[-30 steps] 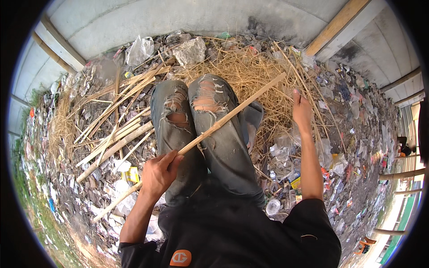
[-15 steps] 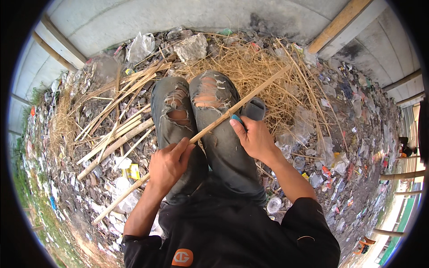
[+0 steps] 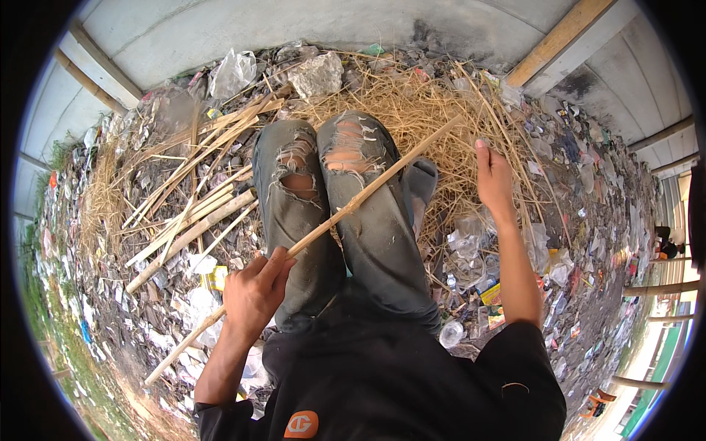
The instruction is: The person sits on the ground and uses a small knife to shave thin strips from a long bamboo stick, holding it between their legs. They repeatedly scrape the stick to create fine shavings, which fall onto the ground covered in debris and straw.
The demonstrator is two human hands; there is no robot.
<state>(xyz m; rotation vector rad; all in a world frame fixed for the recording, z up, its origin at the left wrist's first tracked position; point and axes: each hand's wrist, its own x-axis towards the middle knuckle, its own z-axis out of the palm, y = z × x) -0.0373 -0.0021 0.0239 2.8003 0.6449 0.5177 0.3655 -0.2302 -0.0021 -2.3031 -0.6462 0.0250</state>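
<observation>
My left hand (image 3: 254, 294) grips a long pale bamboo stick (image 3: 368, 192) near its lower third. The stick slants up and to the right across my torn grey jeans (image 3: 334, 213). Its far tip reaches the dry straw (image 3: 434, 110). My right hand (image 3: 494, 178) is stretched out to the right of the stick's tip, fingers together and pointing away, holding nothing. It hovers over straw and litter, apart from the stick.
A pile of split bamboo strips (image 3: 191, 198) lies to the left of my legs. Plastic bags (image 3: 232, 73), a grey rock (image 3: 318, 73) and scattered litter (image 3: 471, 257) cover the ground. A concrete wall (image 3: 220, 29) curves behind, with a wooden beam (image 3: 559, 40) at upper right.
My right hand came in to touch the stick at its middle, then let go and swung back out to the right. My left hand kept its grip.
</observation>
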